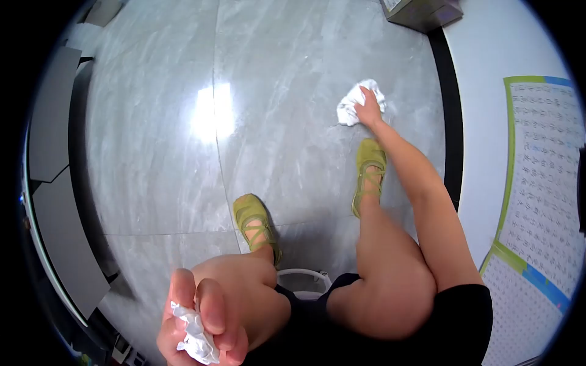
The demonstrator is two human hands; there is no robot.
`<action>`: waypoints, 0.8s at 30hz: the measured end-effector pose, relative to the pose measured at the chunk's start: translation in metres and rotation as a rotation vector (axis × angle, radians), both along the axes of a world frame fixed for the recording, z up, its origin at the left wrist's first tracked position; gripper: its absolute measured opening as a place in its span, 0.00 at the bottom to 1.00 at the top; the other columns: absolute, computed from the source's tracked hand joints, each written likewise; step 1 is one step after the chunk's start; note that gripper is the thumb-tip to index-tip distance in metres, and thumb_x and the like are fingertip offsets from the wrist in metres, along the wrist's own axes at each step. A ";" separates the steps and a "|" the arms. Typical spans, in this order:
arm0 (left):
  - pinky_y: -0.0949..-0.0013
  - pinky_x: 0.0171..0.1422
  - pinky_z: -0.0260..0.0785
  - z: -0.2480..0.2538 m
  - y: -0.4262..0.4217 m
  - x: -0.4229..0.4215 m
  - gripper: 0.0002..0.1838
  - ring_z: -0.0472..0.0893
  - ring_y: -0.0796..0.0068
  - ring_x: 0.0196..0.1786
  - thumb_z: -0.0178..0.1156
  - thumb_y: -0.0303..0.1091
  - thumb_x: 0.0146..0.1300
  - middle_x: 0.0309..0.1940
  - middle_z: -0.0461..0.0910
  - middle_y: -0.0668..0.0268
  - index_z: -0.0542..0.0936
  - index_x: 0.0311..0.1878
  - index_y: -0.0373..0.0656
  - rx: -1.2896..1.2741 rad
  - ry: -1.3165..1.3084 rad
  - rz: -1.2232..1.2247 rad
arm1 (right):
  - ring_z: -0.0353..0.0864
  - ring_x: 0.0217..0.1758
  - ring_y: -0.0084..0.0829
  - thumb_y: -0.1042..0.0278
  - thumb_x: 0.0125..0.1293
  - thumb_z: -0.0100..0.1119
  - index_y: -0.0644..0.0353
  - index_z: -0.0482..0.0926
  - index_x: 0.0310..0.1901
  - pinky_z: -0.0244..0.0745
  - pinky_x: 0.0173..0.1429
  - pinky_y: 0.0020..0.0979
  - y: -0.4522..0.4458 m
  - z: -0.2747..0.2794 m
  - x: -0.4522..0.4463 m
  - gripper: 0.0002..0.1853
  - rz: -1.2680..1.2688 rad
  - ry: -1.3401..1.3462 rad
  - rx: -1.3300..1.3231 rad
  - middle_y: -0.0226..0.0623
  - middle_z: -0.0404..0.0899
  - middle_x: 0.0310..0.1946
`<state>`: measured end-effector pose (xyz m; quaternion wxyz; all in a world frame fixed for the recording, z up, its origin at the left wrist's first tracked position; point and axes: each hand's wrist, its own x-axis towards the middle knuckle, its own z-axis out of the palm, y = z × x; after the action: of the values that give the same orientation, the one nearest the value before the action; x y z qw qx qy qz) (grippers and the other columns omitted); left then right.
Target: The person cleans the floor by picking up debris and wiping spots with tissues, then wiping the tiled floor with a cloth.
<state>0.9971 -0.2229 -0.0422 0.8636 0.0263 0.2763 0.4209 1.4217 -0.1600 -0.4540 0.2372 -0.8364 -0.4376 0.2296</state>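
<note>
My right hand [368,111] presses a crumpled white cloth [352,105] against the grey tiled floor [281,79], just beyond my right shoe [370,160]. That arm is stretched forward along the outside of my right leg. Close to the camera at the lower left, my left hand [210,308] is raised above my left thigh. Its fingers are curled round a crumpled white tissue [196,337], which shows between them. My left shoe [250,210], also yellow-green, rests flat on the floor.
Grey drawer fronts [61,238] line the left side. A box [424,13] stands at the upper right by the white wall [479,146] and its black skirting. Sheets of handwriting [543,171] hang on the right. A white curved rim [302,272] shows between my legs.
</note>
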 end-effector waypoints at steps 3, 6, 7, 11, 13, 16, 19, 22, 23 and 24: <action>0.70 0.29 0.68 -0.004 0.010 0.020 0.11 0.67 0.69 0.32 0.43 0.29 0.66 0.36 0.65 0.58 0.61 0.51 0.41 -0.089 0.021 -0.007 | 0.56 0.70 0.46 0.76 0.55 0.54 0.55 0.66 0.62 0.54 0.71 0.36 0.026 -0.004 -0.029 0.29 0.086 0.174 0.240 0.49 0.61 0.64; 0.69 0.30 0.68 -0.005 0.018 0.041 0.11 0.67 0.68 0.33 0.43 0.28 0.66 0.36 0.65 0.59 0.61 0.50 0.41 -0.096 0.048 0.007 | 0.51 0.73 0.45 0.67 0.61 0.54 0.51 0.61 0.67 0.51 0.71 0.40 0.051 -0.003 -0.067 0.31 0.398 0.026 0.069 0.46 0.52 0.70; 0.69 0.30 0.68 -0.008 0.019 0.044 0.11 0.67 0.68 0.33 0.43 0.28 0.66 0.36 0.65 0.59 0.62 0.50 0.41 -0.085 0.062 -0.004 | 0.49 0.73 0.45 0.63 0.62 0.55 0.45 0.59 0.68 0.54 0.69 0.41 0.054 0.016 -0.087 0.32 0.526 -0.113 -0.060 0.43 0.46 0.72; 0.69 0.31 0.67 -0.008 0.027 0.059 0.12 0.67 0.68 0.33 0.44 0.27 0.65 0.36 0.64 0.59 0.62 0.51 0.41 -0.122 0.102 0.013 | 0.53 0.69 0.45 0.54 0.64 0.52 0.35 0.57 0.68 0.60 0.65 0.42 0.056 0.037 -0.123 0.31 0.737 -0.174 -0.176 0.36 0.43 0.73; 0.69 0.31 0.67 -0.008 0.027 0.066 0.11 0.67 0.68 0.33 0.44 0.27 0.65 0.35 0.64 0.59 0.62 0.51 0.41 -0.142 0.079 0.084 | 0.55 0.68 0.44 0.51 0.65 0.51 0.33 0.56 0.68 0.62 0.64 0.41 0.059 0.032 -0.122 0.30 0.783 -0.261 -0.148 0.34 0.44 0.73; 0.69 0.30 0.67 -0.009 0.024 0.073 0.10 0.67 0.68 0.33 0.42 0.28 0.67 0.35 0.65 0.59 0.62 0.50 0.42 -0.151 0.060 0.165 | 0.54 0.70 0.40 0.52 0.65 0.50 0.38 0.58 0.69 0.61 0.65 0.43 0.058 0.032 -0.094 0.30 0.687 -0.428 -0.187 0.30 0.50 0.72; 0.69 0.29 0.67 -0.011 0.014 0.067 0.09 0.67 0.68 0.32 0.40 0.31 0.69 0.36 0.65 0.58 0.62 0.49 0.41 -0.136 0.055 0.179 | 0.49 0.73 0.38 0.54 0.64 0.50 0.49 0.62 0.67 0.56 0.67 0.48 0.031 0.012 -0.029 0.29 0.712 -0.801 -0.157 0.28 0.57 0.69; 0.70 0.28 0.67 -0.008 -0.001 0.054 0.08 0.67 0.67 0.32 0.39 0.32 0.70 0.36 0.66 0.58 0.61 0.48 0.41 -0.118 0.083 0.221 | 0.49 0.73 0.40 0.57 0.62 0.51 0.49 0.63 0.65 0.54 0.68 0.50 -0.033 0.002 0.032 0.29 0.418 -0.706 -0.021 0.29 0.60 0.66; 0.70 0.28 0.67 -0.010 -0.003 0.051 0.08 0.67 0.67 0.32 0.38 0.32 0.71 0.36 0.66 0.58 0.61 0.47 0.41 -0.094 0.091 0.242 | 0.50 0.73 0.40 0.56 0.62 0.51 0.49 0.63 0.65 0.53 0.68 0.49 -0.054 -0.008 0.055 0.29 0.274 -0.667 -0.063 0.33 0.59 0.66; 0.70 0.28 0.68 -0.019 -0.003 0.054 0.07 0.68 0.67 0.31 0.39 0.32 0.71 0.36 0.66 0.58 0.61 0.46 0.41 -0.045 0.096 0.194 | 0.51 0.73 0.41 0.56 0.61 0.51 0.49 0.64 0.65 0.51 0.69 0.49 -0.076 -0.017 0.078 0.29 0.127 -0.626 -0.101 0.36 0.59 0.67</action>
<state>1.0511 -0.2257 -0.0610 0.8049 0.0003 0.3281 0.4945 1.5001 -0.2356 -0.4713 0.0347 -0.8482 -0.5286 -0.0031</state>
